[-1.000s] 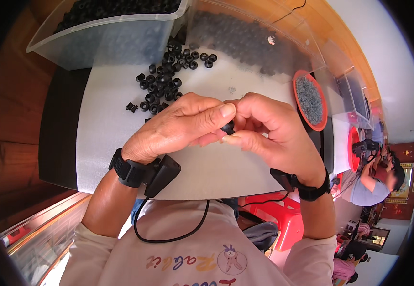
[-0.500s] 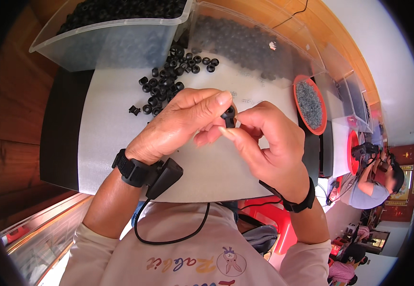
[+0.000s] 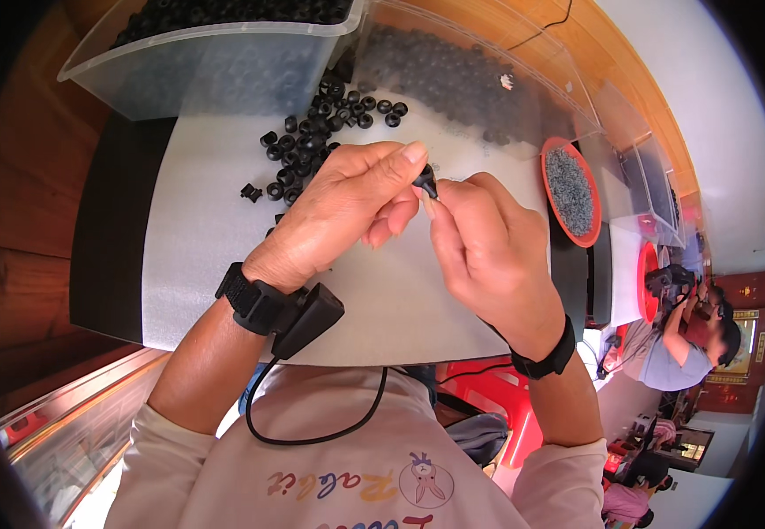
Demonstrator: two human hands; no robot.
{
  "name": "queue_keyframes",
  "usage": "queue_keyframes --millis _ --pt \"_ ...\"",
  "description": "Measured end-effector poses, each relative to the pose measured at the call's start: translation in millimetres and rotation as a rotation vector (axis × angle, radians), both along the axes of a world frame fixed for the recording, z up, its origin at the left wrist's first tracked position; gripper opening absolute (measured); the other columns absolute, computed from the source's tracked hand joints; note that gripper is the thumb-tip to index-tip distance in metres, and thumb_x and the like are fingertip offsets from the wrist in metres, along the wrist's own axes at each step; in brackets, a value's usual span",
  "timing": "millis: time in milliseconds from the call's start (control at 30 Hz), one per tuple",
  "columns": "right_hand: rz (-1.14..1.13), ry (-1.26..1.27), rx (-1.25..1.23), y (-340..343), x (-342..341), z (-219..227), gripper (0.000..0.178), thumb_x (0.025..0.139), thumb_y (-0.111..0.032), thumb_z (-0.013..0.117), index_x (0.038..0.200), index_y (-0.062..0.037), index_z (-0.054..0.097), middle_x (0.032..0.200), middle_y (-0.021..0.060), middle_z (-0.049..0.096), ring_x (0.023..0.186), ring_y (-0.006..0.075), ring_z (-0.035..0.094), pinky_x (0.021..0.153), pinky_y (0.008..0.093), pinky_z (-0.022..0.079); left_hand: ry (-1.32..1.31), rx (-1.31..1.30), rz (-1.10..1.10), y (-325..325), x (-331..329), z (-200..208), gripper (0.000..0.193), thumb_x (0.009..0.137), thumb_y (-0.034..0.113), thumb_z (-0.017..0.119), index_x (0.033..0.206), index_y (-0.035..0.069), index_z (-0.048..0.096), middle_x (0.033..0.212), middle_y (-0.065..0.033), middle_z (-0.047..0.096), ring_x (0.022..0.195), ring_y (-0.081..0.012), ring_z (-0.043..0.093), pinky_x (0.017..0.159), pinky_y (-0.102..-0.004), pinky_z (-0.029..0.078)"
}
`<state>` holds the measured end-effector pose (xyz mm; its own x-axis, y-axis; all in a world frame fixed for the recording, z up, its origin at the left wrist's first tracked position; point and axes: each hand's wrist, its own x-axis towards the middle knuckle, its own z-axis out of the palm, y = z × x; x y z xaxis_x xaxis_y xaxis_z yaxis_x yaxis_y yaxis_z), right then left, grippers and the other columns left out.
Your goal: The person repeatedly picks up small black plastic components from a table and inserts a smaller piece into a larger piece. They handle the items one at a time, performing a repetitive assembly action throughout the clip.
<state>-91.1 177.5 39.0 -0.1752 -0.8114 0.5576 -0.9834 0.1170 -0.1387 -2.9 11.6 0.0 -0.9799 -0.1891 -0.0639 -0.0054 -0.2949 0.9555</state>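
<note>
Between my two hands, above the middle of the white table sheet [image 3: 223, 264], is a small black ring-shaped part [image 3: 426, 182]. My left hand [image 3: 347, 194] pinches its upper end between thumb and fingers. At its lower end, the thumb and forefinger of my right hand [image 3: 492, 238] are closed on it; anything small in that pinch is hidden. Beyond my left hand lies a loose pile of similar black parts [image 3: 307, 145], some round with a hole. A black piece of a different, notched shape [image 3: 251, 192] lies left of the pile.
A clear bin [image 3: 215, 70] heaped with black parts stands at the far left, with another clear bin [image 3: 453, 79] beside it. To the right sits an orange-red dish [image 3: 572, 191] of small greyish pieces. A person [image 3: 678, 348] works farther right. A red stool [image 3: 497, 397] stands below the table edge.
Both hands have shifted slightly away from me with the black part. My right fingers have closed in on its lower end, and the part now looks more tilted.
</note>
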Motion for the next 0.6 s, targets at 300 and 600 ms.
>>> queue_keyframes --millis 300,600 --pt "-0.014 0.151 0.045 -8.5 4.3 -5.7 0.021 0.078 0.005 0.071 0.096 0.0017 0.061 0.081 0.0095 0.057 0.059 0.0220 0.062 0.048 0.0330 0.049 -0.053 -0.023 0.030 -2.4 -1.0 -3.4 0.051 0.108 0.047 0.051 0.076 0.008 0.057 0.058 0.0001 0.052 0.048 -0.0071 0.043 0.047 -0.0251 0.033" --pt "-0.031 0.086 -0.003 -14.9 8.0 -11.5 0.018 0.088 0.003 0.075 0.099 0.0027 0.061 0.080 0.0138 0.060 0.057 0.0298 0.060 0.047 0.0385 0.047 -0.058 0.076 0.049 -0.8 -0.9 -4.2 0.049 0.109 0.045 0.050 0.077 0.008 0.058 0.056 -0.0001 0.051 0.045 -0.0070 0.040 0.044 -0.0250 0.029"
